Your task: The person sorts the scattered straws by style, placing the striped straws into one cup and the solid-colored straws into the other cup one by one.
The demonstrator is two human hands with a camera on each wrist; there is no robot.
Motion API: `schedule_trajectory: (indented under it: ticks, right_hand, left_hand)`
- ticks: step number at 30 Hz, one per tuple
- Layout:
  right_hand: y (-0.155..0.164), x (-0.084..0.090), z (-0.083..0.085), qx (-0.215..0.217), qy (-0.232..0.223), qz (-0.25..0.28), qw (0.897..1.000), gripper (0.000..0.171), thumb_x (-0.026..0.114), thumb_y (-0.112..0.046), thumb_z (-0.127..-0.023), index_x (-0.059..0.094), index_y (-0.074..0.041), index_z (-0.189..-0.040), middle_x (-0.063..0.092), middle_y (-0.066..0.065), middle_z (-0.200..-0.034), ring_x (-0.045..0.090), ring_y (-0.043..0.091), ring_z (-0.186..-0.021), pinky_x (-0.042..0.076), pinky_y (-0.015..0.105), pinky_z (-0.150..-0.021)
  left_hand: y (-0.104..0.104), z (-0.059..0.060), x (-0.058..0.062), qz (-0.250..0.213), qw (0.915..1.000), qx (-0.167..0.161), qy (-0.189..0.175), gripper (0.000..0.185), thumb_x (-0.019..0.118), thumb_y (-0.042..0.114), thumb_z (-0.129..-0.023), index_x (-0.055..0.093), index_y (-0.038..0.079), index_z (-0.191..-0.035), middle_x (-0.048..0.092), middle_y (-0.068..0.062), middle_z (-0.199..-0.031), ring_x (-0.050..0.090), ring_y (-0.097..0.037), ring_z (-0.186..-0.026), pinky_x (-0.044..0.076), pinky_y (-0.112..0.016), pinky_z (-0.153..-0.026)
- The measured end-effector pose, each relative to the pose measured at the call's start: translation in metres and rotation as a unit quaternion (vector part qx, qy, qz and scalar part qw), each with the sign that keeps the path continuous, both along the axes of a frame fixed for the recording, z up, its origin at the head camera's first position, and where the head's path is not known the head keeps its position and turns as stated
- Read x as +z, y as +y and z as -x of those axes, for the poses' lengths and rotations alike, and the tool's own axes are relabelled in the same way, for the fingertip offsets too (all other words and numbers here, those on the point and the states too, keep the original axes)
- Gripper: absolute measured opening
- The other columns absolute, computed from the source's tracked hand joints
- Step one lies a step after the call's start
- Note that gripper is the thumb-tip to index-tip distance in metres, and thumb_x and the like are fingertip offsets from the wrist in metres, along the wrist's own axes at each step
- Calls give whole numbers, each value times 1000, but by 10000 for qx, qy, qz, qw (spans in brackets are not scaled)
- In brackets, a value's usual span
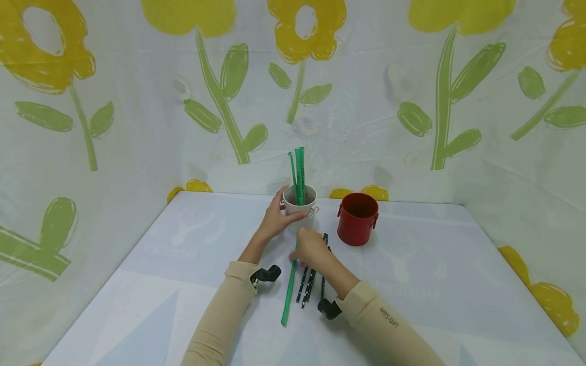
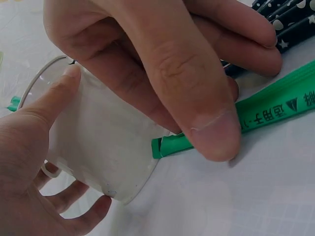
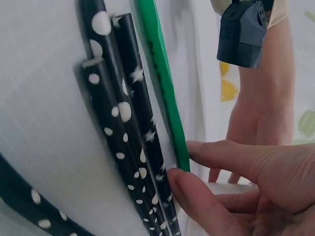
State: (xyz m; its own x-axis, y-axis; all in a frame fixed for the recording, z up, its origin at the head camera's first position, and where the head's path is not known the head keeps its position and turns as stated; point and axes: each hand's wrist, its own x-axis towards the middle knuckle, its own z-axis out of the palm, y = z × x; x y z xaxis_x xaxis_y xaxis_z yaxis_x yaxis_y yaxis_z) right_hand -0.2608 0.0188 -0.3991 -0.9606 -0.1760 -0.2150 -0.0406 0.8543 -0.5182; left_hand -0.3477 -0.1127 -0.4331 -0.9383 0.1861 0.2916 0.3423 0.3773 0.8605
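A small white bucket (image 1: 308, 221) stands at the middle back of the table, several green-wrapped straws (image 1: 299, 170) upright inside it. My left hand (image 1: 276, 219) holds it from the left, thumb near the rim and fingers around the side, as the left wrist view shows. In front of the bucket, my right hand (image 1: 313, 250) pinches another green-wrapped straw (image 1: 288, 297) near its far end, between thumb and finger. That straw lies lengthwise, its tip close to the bucket's base. Several black straws (image 3: 125, 110) with white dots and stars lie beside it, partly hidden under my right hand.
A red bucket (image 1: 355, 230) with side handles stands right of the white one. Behind the table (image 1: 426, 254) hangs a flower-printed sheet (image 1: 348, 101), which also lines both sides. Dark wrist cameras (image 1: 267, 273) sit at both sleeves.
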Motion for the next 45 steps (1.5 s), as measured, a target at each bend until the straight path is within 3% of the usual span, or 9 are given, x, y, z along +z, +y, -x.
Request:
schedule_trajectory:
  ticks: [6,14,21,30,38,45]
  right_hand:
    - [-2,0,-2,107,47,-137,9998,43,85,-12,-76,60,3,-107,60,9,-71,66,18,-50,53,21,-46]
    - [2,-8,1,76,-22,208,9998,32,83,-9,-76,61,1,-96,59,10,-73,66,16,-48,53,21,-47]
    - [3,-11,3,-93,-175,461,9987,37,82,-7,-77,64,5,-107,61,10,-76,67,16,-49,54,22,-49]
    - [4,-11,6,-35,-287,322,9991,29,83,-15,-78,61,-1,-91,61,10,-73,67,16,-49,54,22,-50]
    - [6,-12,10,84,-416,138,9990,26,83,-21,-79,62,-5,-76,65,9,-65,66,15,-47,55,22,-51]
    - [9,-10,12,199,-527,315,9979,24,81,-21,-81,63,-4,-80,64,10,-68,68,16,-50,56,22,-53]
  left_hand:
    - [0,-1,1,-18,10000,15,-21,96,82,32,-79,24,23,-155,41,-6,-150,43,-29,-137,42,-50,-109]
    - [-1,-1,1,-11,10000,54,-65,95,82,34,-79,24,28,-154,41,-5,-151,42,-28,-137,42,-50,-109]
    - [-1,-1,0,-29,9999,54,-132,95,81,35,-80,23,30,-155,41,-4,-150,44,-28,-135,43,-50,-108]
    - [0,0,-1,-23,10000,0,-25,94,81,32,-81,24,26,-155,41,-3,-150,42,-25,-137,42,-48,-110]
    - [1,-1,-1,-50,10000,-67,-18,93,80,32,-81,23,30,-154,40,-4,-150,42,-26,-136,42,-49,-109]
    - [0,-1,-1,-9,10000,-46,-17,94,80,33,-81,22,30,-155,39,-4,-151,42,-25,-137,42,-48,-109]
